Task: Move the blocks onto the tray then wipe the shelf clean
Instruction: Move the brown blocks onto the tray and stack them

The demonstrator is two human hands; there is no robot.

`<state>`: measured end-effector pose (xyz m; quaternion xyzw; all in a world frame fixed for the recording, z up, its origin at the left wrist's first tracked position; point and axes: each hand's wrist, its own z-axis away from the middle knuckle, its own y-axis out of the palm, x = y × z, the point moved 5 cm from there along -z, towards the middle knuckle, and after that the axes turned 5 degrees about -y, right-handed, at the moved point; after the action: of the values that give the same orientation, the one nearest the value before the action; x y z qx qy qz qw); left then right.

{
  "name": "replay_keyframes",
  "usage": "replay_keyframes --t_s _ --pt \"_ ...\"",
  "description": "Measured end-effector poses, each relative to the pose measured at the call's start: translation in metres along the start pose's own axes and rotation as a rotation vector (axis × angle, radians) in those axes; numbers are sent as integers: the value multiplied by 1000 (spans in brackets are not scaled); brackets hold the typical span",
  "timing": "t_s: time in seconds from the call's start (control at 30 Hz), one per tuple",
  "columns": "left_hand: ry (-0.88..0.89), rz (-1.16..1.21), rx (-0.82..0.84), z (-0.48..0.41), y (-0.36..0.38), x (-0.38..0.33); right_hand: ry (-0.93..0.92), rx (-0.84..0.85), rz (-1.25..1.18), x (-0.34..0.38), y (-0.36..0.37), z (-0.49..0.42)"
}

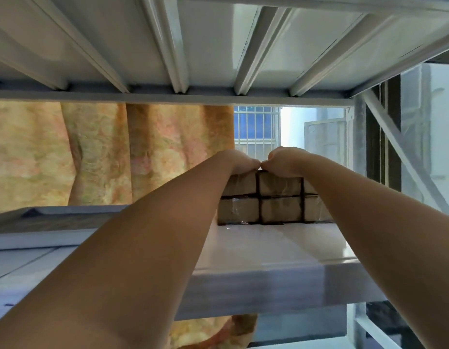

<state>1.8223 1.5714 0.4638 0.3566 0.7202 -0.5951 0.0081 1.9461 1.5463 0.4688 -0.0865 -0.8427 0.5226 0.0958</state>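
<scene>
Brown blocks [276, 200] wrapped in clear film stand stacked two rows high at the back of the white shelf [268, 248]. Dark gaps separate them. My left hand [239, 161] reaches over the top left of the stack and my right hand [285, 162] over the top middle. Both hands curl over the upper back edge of the top row, knuckles almost touching. The fingertips are hidden behind the blocks. No tray or cloth shows.
The ribbed underside of the upper shelf [193, 46] hangs close overhead. An orange patterned curtain [92, 152] hangs behind on the left. A barred window [256, 132] and a grey upright with a diagonal brace [394, 147] stand at the right.
</scene>
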Motion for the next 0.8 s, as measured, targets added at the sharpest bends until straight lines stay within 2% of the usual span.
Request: replay_keyframes --t_s 0.13,0.23,0.37,0.6,0.8 --pt "-58 206 -86 -9 -10 16 28 92 -73 6 0 1" --pt "-68 277 -164 -14 -19 27 64 113 -61 8 2 -2" --pt "-44 173 -269 -13 -35 39 112 129 -86 11 7 -6" --pt "-54 61 -265 -4 -52 59 158 93 -138 21 1 -5" --pt "-71 56 -265 3 -70 86 137 -113 -140 51 -10 1"
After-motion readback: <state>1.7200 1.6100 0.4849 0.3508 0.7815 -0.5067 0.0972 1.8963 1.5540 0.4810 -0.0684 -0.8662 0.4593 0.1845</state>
